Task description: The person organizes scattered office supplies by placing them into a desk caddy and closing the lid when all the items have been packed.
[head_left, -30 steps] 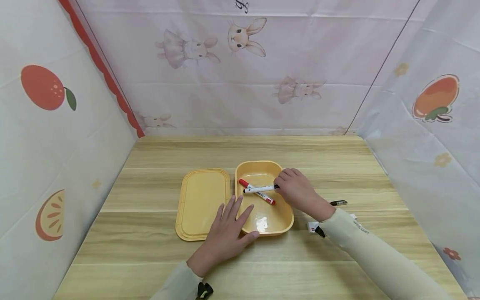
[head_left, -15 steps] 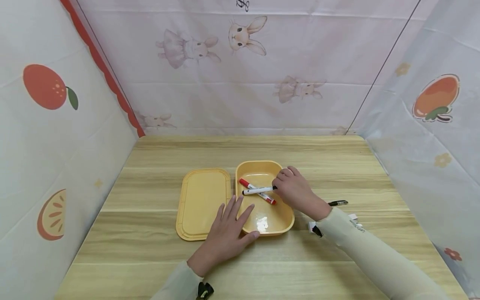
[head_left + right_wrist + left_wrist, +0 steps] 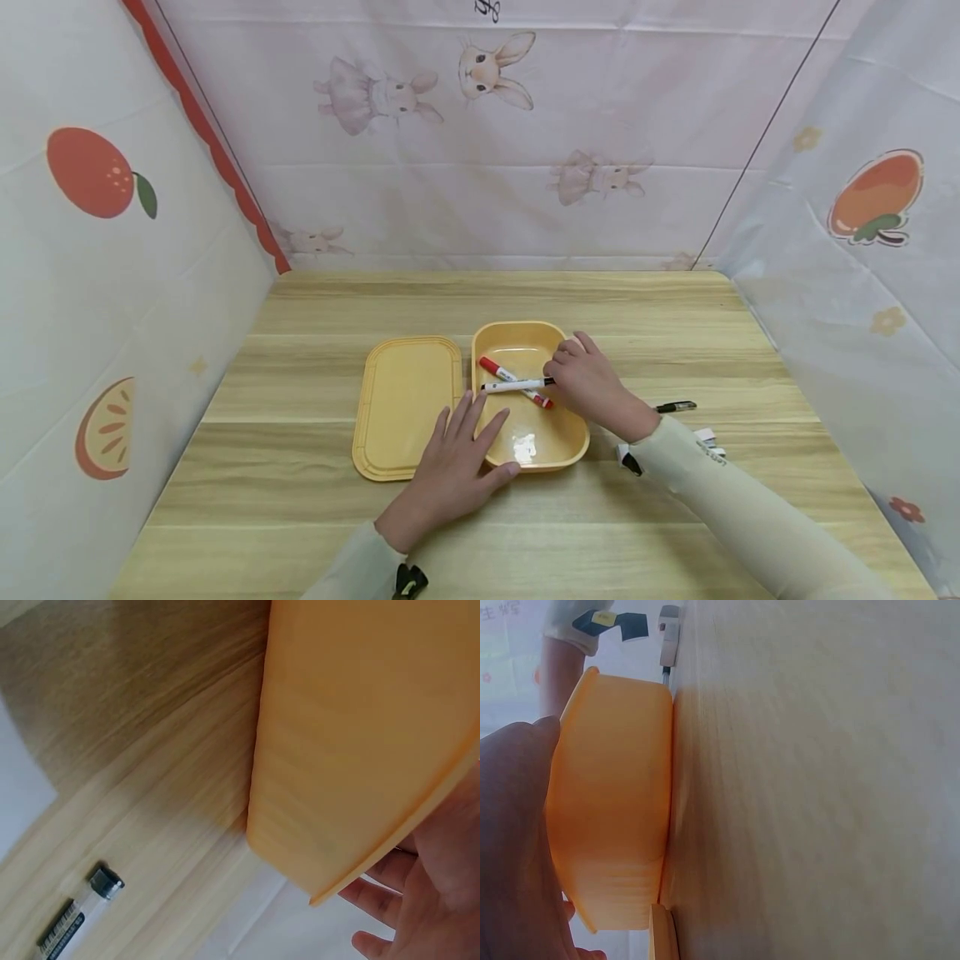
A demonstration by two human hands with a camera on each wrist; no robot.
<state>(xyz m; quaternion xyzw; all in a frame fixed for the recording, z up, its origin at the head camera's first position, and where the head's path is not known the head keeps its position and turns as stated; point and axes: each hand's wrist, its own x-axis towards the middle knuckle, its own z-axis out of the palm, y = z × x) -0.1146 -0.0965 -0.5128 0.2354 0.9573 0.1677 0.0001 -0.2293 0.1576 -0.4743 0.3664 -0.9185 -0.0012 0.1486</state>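
In the head view, my right hand (image 3: pixel 588 379) reaches over the right rim of a yellow plastic box (image 3: pixel 543 450). It pinches the black end of a white whiteboard marker (image 3: pixel 513 386). That marker lies across a red-and-white marker (image 3: pixel 497 368) inside the box; whether they touch is unclear. My left hand (image 3: pixel 453 475) lies on the box's near left rim with fingers straight and spread. The left wrist view has that hand (image 3: pixel 517 817) against the rim of the box (image 3: pixel 615 795). The right wrist view shows the right hand's fingers (image 3: pixel 379 900) beyond the box wall (image 3: pixel 360 750), their tips partly hidden.
A flat yellow lid (image 3: pixel 408 408) lies left of the box. Right of the box are a black-capped pen (image 3: pixel 677 407) and small white objects (image 3: pixel 624 454), partly covered by the right sleeve (image 3: pixel 697 467). Printed cloth walls (image 3: pixel 480 208) surround the wooden table (image 3: pixel 300 500).
My right hand has lowered slightly, and the white marker has shifted a little left and toward the near side inside the box. The left hand stays in place.
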